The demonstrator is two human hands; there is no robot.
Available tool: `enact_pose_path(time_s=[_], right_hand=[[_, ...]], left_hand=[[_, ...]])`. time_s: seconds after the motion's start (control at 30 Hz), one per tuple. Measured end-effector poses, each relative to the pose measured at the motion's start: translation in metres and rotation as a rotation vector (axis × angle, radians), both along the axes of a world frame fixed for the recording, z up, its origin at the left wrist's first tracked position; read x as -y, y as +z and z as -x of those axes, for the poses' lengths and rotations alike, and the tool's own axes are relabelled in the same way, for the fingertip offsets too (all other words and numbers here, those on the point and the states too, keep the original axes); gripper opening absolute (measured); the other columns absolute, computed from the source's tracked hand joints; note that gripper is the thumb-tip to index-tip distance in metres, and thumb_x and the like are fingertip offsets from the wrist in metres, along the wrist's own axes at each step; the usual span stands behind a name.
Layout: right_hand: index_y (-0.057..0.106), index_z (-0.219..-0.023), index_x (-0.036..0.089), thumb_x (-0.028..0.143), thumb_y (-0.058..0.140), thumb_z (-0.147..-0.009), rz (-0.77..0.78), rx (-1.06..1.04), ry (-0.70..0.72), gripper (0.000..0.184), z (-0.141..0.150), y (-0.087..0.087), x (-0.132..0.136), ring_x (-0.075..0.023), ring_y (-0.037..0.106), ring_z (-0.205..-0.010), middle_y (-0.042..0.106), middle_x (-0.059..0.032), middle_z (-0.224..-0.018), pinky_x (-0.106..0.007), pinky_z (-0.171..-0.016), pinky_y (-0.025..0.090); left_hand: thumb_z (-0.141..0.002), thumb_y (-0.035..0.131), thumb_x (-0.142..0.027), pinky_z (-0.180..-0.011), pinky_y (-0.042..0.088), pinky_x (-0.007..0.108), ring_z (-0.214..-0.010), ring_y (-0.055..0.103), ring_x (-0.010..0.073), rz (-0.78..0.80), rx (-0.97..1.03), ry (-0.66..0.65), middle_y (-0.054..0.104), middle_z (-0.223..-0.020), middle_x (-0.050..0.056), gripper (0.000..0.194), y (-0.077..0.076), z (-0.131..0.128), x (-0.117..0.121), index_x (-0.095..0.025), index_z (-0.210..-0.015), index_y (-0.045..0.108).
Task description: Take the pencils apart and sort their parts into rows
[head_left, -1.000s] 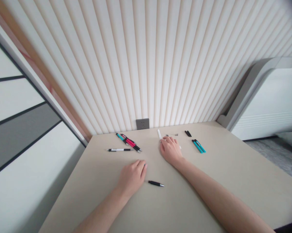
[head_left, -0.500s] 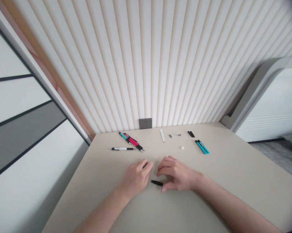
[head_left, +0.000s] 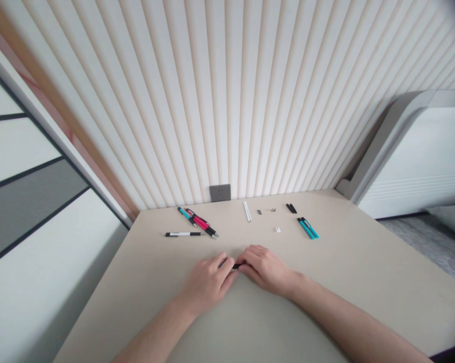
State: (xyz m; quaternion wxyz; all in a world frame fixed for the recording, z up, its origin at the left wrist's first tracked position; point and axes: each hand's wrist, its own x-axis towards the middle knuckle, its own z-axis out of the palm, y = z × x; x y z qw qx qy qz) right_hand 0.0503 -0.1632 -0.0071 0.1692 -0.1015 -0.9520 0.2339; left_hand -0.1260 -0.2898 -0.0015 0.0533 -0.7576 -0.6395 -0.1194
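Two hands, left hand and right hand, curl nearly shut, converging to pinch a slim black pen between them.

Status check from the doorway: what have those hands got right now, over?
Left hand, right hand together on desk. Black pen pinched between them, mostly hidden. White pen lies well apart, not in the way.
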Motion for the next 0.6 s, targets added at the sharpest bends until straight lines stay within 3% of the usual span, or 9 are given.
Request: enact_pose_path(time_s=[0.17, 0.3, 0.4, 0.6], right_hand=[[0.064, -0.095, 0.019, 0.033, 0.04, -0.102, 0.186, -0.17, -0.058, 0.028, 0.003, 0.002, 0.004, -0.0161, 0.059, -0.084, 0.065, -0.0057, -0.088, -0.026, -0.078, 0.045], [0.062, -0.075, 0.018, 0.043, 0.034, -0.103, 0.415, -0.175, -0.243, 0.047, 0.005, -0.003, 0.003, -0.0117, 0.049, -0.06, 0.055, 0.0008, -0.064, -0.023, -0.06, 0.039], [0.062, -0.071, 0.017, 0.052, 0.031, -0.102, 0.564, -0.115, -0.236, 0.056, 0.006, -0.006, 0.003, -0.0098, 0.041, -0.051, 0.045, 0.0044, -0.055, -0.022, -0.052, 0.033], [0.06, -0.072, 0.017, 0.056, 0.03, -0.101, 0.632, -0.104, -0.237, 0.057, 0.007, -0.009, 0.007, -0.0094, 0.038, -0.05, 0.043, 0.0052, -0.054, -0.021, -0.05, 0.031]], left_hand=[[-0.101, 0.041, -0.021, -0.056, 0.043, 0.027, -0.066, 0.063, 0.0171, -0.106, -0.057, -0.002, 0.062, -0.08, 0.001, 0.016, -0.006, 0.003, -0.002, -0.021, -0.097, 0.057], [-0.104, 0.036, -0.025, -0.057, 0.043, 0.027, -0.063, 0.062, 0.016, -0.241, -0.014, 0.022, 0.062, -0.076, 0.001, 0.021, -0.007, 0.006, -0.001, -0.02, -0.102, 0.057], [-0.104, 0.037, -0.026, -0.058, 0.044, 0.027, -0.064, 0.062, 0.0156, -0.286, 0.016, 0.026, 0.062, -0.075, 0.001, 0.021, -0.006, 0.009, -0.001, -0.019, -0.102, 0.057], [-0.103, 0.039, -0.025, -0.059, 0.044, 0.027, -0.063, 0.06, 0.0153, -0.286, 0.016, -0.014, 0.061, -0.073, 0.0, 0.021, -0.003, 0.008, 0.0, -0.019, -0.097, 0.058]])
